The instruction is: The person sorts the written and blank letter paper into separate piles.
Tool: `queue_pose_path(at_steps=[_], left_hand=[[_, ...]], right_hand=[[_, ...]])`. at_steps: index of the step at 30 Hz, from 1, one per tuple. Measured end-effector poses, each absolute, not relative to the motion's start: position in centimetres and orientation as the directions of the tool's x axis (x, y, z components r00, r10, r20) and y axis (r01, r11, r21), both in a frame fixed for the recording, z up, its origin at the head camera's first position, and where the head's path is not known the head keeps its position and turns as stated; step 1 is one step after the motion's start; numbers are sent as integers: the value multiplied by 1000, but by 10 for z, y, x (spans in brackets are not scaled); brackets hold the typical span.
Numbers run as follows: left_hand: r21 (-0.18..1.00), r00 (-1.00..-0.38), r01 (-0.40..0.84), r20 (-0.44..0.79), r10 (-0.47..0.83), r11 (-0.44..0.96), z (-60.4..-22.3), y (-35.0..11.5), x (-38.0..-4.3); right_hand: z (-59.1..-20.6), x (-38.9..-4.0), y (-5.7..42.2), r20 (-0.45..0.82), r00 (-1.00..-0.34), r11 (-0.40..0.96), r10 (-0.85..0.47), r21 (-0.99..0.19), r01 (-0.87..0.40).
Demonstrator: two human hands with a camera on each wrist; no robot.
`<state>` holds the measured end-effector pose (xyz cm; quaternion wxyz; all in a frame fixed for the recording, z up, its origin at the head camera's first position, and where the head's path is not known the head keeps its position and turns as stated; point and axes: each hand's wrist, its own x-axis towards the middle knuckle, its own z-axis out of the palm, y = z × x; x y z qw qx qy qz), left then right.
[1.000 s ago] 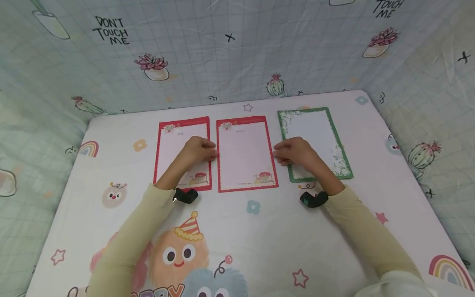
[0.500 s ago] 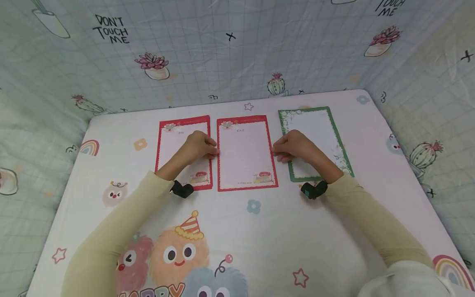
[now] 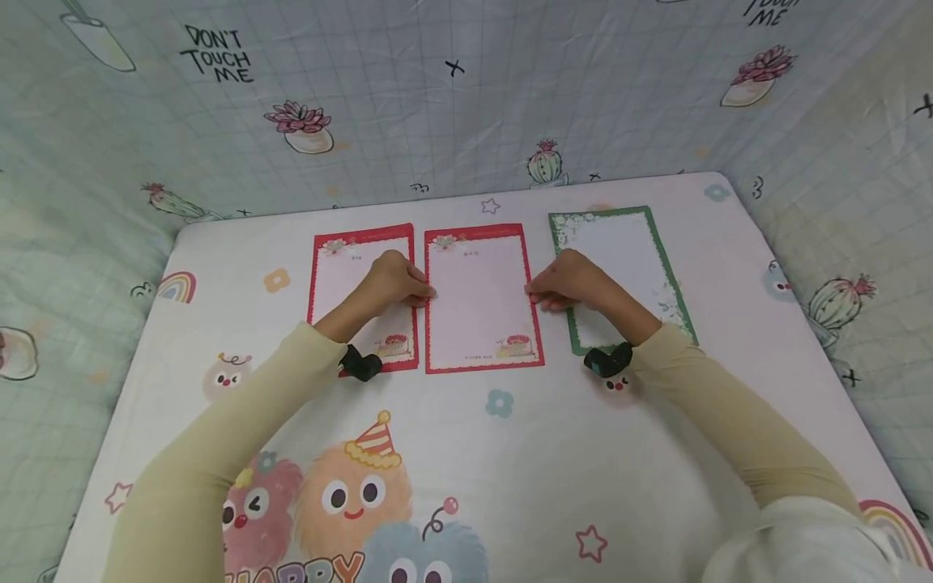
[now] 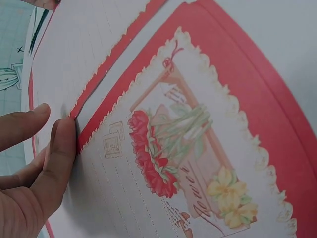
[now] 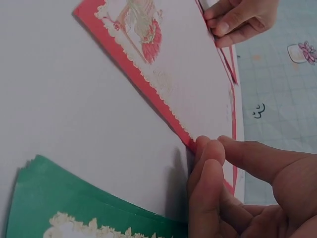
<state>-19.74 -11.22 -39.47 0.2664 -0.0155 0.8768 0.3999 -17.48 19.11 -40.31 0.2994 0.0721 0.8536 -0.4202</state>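
A red-bordered sheet of letter paper [image 3: 477,304] with printed flowers lies in the middle, in the head view. At its left edge my left hand [image 3: 397,283] pinches it, thumb over the sheet and fingers at the edge, as the left wrist view shows. My right hand [image 3: 572,282] pinches its right edge between thumb and fingers [image 5: 210,153]. A second red-bordered sheet [image 3: 338,275] lies to the left, partly under my left hand and wrist. To the right is a green-bordered sheet [image 3: 619,243], partly hidden by my right hand and forearm.
The sheets lie on a white tablecloth [image 3: 539,453] printed with cartoon faces, stars and rainbows. Behind the table hangs a checked cloth [image 3: 408,105] with plant drawings. A black wrist device [image 3: 360,363] sits on my left wrist, another [image 3: 608,360] on my right.
My fingers have closed in on the middle sheet's two side edges, the right hand moving left and the left hand slightly right. The middle sheet has shifted slightly left.
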Motion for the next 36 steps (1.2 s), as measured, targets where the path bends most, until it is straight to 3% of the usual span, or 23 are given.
queue_pose_path(at_steps=[5, 14, 24, 36], left_hand=[[697, -837, -286, -516, 183, 657, -394, -110, -199], [633, -869, -162, -454, 194, 757, -386, -110, -193], [627, -863, -177, -470, 187, 759, -385, -107, -194], [681, -858, -211, -472, 200, 701, -389, -108, -196]], right_hand=[[-404, -177, 188, -586, -799, 600, -136, -691, 404], [-406, -178, 182, -571, -802, 631, -173, -690, 354], [-408, -177, 192, -504, -846, 629, -174, -718, 298], [-417, -181, 200, -549, -818, 486, -170, -769, 416]])
